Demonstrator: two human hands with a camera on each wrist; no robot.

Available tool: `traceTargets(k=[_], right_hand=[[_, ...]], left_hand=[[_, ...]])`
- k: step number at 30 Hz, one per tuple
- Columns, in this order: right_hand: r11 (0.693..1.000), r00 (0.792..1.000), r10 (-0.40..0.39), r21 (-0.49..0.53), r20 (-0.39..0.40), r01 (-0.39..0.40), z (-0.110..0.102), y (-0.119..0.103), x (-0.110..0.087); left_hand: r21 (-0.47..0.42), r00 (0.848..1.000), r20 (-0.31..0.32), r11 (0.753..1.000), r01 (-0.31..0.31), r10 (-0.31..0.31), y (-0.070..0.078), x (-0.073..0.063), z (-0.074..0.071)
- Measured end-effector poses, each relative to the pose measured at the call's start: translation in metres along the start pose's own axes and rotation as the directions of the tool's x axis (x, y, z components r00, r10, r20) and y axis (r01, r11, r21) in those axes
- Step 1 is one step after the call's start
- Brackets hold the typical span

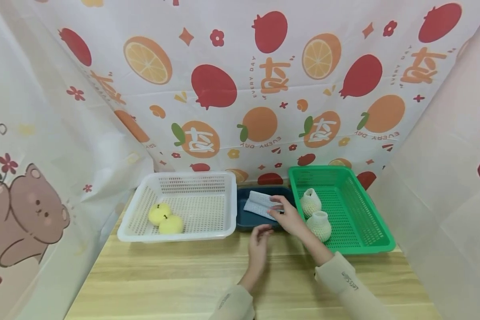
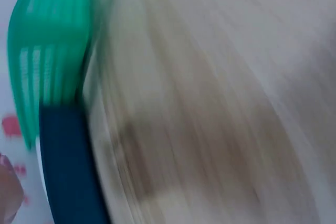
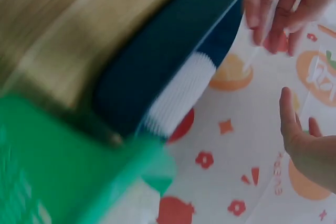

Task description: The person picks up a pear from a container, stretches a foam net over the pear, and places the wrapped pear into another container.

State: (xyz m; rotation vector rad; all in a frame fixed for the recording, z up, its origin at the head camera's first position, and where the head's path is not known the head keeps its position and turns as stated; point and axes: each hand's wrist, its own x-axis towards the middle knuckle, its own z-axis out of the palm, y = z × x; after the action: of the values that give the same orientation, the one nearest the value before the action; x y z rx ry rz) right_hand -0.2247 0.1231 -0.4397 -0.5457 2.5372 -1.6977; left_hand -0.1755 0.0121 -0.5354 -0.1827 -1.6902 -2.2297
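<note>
My right hand [image 1: 290, 220] reaches over the dark blue tray [image 1: 246, 220], thumb and fingers spread above flat white foam net sleeves [image 1: 258, 203] lying inside. The right wrist view shows those foam nets [image 3: 184, 93] in the tray, with nothing visible in the two hands. Just in front of the tray my left hand [image 1: 258, 246] hovers, fingers loosely bent and holding nothing. In the left wrist view a fingertip [image 2: 8, 192] shows at the left edge; that view is blurred.
At the left a white basket [image 1: 176, 238] contains two yellow round fruits [image 1: 171, 224] with stems. A green basket [image 1: 368, 209] at the right holds two fruits wrapped in foam nets [image 1: 319, 226]. Wooden table [image 1: 176, 280] extends in front; a printed curtain [image 1: 232, 44] hangs behind.
</note>
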Motion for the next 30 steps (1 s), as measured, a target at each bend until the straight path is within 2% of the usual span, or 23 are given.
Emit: traceTargets(k=[2, 4, 6, 7, 9, 12, 14, 15, 16, 17, 18, 19, 21, 23, 26, 28, 30], right_hand=[[0.997, 0.998, 0.056, 0.06, -0.021, -0.055, 0.011, -0.001, 0.003], [0.988, 0.996, 0.085, 0.129, -0.039, -0.079, 0.025, 0.011, 0.007], [0.976, 0.993, 0.114, 0.19, -0.032, -0.106, 0.037, 0.019, 0.01], [0.971, 0.992, 0.122, 0.211, -0.02, -0.115, 0.042, 0.022, 0.011], [0.959, 0.989, 0.145, 0.246, 0.011, -0.143, 0.052, 0.026, 0.011], [0.936, 0.981, 0.185, 0.294, 0.053, -0.192, 0.064, 0.03, 0.009], [0.92, 0.976, 0.206, 0.326, 0.072, -0.218, 0.069, 0.027, 0.005], [0.908, 0.971, 0.225, 0.344, 0.079, -0.238, 0.072, 0.024, 0.004], [0.898, 0.967, 0.24, 0.358, 0.089, -0.256, 0.075, 0.021, 0.002], [0.887, 0.961, 0.256, 0.371, 0.099, -0.275, 0.079, 0.017, 0.0], [0.879, 0.958, 0.267, 0.381, 0.108, -0.287, 0.082, 0.014, -0.002], [0.874, 0.955, 0.273, 0.386, 0.113, -0.295, 0.086, 0.011, -0.004], [0.854, 0.949, 0.29, 0.414, 0.126, -0.316, 0.093, 0.011, -0.006], [0.839, 0.949, 0.287, 0.444, 0.13, -0.314, 0.102, 0.016, -0.006], [0.811, 0.945, 0.302, 0.487, 0.124, -0.323, 0.117, 0.03, -0.003], [0.794, 0.939, 0.326, 0.506, 0.113, -0.337, 0.127, 0.039, 0.0], [0.778, 0.931, 0.349, 0.521, 0.107, -0.351, 0.138, 0.044, 0.003]], left_hand=[[0.004, 0.994, -0.052, 0.995, -0.097, 0.097, 0.008, 0.004, -0.018], [0.02, 0.979, -0.11, 0.986, -0.168, 0.169, 0.02, 0.01, -0.035], [0.067, 0.955, -0.185, 0.972, -0.225, 0.234, 0.033, 0.017, -0.053], [0.098, 0.944, -0.227, 0.97, -0.224, 0.241, 0.039, 0.022, -0.063], [0.17, 0.912, -0.319, 0.963, -0.21, 0.256, 0.046, 0.032, -0.084], [0.302, 0.844, -0.453, 0.941, -0.156, 0.286, 0.052, 0.049, -0.117], [0.38, 0.799, -0.523, 0.92, -0.094, 0.298, 0.055, 0.058, -0.138], [0.421, 0.781, -0.548, 0.906, -0.051, 0.298, 0.058, 0.061, -0.147], [0.46, 0.77, -0.568, 0.888, 0.003, 0.291, 0.061, 0.063, -0.156], [0.499, 0.765, -0.58, 0.864, 0.062, 0.281, 0.064, 0.065, -0.165], [0.534, 0.767, -0.584, 0.837, 0.117, 0.265, 0.066, 0.066, -0.174], [0.576, 0.776, -0.579, 0.799, 0.172, 0.251, 0.068, 0.066, -0.181], [0.653, 0.809, -0.551, 0.71, 0.264, 0.205, 0.071, 0.067, -0.193], [0.724, 0.848, -0.505, 0.614, 0.315, 0.16, 0.073, 0.068, -0.202], [0.815, 0.894, -0.433, 0.474, 0.333, 0.114, 0.072, 0.068, -0.212], [0.862, 0.914, -0.392, 0.39, 0.325, 0.107, 0.072, 0.069, -0.217], [0.892, 0.926, -0.367, 0.316, 0.322, 0.091, 0.072, 0.069, -0.222]])
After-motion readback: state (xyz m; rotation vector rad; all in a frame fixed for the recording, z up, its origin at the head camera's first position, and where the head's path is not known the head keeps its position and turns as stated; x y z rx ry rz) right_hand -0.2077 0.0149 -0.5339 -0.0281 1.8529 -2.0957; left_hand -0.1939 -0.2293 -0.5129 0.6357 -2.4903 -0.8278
